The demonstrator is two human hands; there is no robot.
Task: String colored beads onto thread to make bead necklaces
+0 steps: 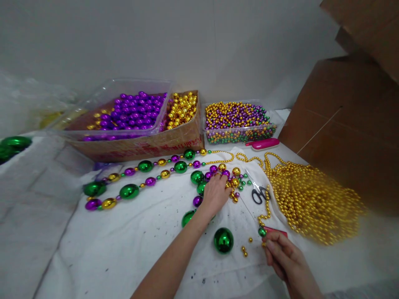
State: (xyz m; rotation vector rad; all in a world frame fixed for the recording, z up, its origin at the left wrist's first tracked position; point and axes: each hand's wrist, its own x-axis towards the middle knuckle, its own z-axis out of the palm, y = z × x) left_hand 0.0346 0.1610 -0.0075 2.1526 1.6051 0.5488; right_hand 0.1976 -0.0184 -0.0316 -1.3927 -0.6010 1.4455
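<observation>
My left hand [215,192] reaches forward over a small heap of loose purple, gold and green beads [233,179], its fingers curled down onto them. Close to me, my right hand [282,254] pinches the end of a thin gold bead strand [266,212] next to a small green bead [262,231] and a red object [277,231]. A large green ball [223,240] lies between my hands. Two finished strings of big green, purple and gold beads [146,174] stretch across the white cloth to the left.
A big pile of gold bead strands [311,199] lies at right. Black scissors [260,194] and a pink tool [264,143] lie nearby. Behind are clear tubs of purple balls [134,110], mixed small beads [237,120] and a box of gold balls [182,109]. Cardboard boxes [343,120] stand right.
</observation>
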